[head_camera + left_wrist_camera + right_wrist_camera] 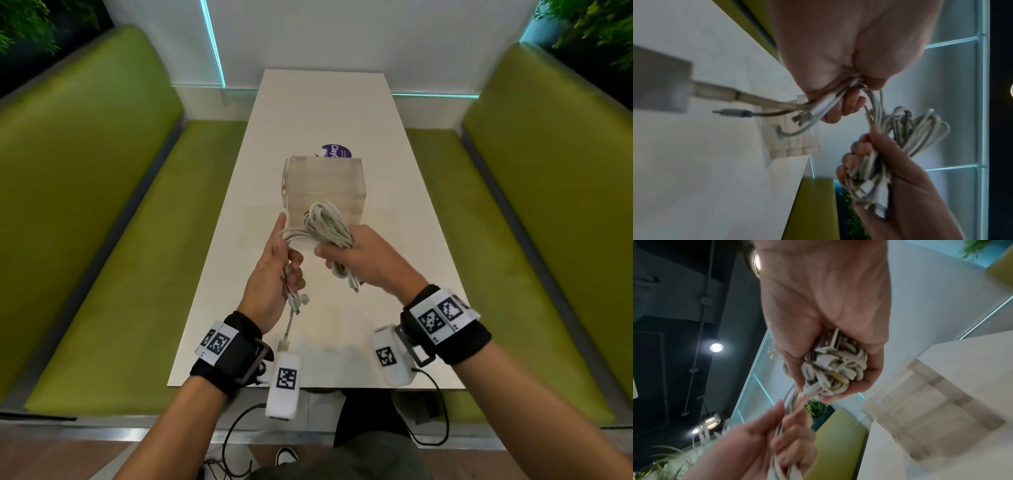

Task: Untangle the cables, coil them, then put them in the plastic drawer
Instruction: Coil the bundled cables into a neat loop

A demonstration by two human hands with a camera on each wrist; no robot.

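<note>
A bundle of white cables (328, 222) is held in the air above the white table (325, 113), in front of the clear plastic drawer unit (325, 185). My right hand (356, 255) grips the looped bulk of the cables (830, 373), loops sticking up past its fingers (906, 126). My left hand (277, 270) holds several loose cable ends (824, 105); their plugs (298, 301) hang down below its palm, and its index finger points up. Short strands run between the two hands.
Green padded benches (85, 205) run along both sides of the narrow table. A purple round sticker (337, 150) lies behind the drawer unit. Black cords (431, 411) hang from the wrist cameras below the table's near edge. A white wall closes the far end.
</note>
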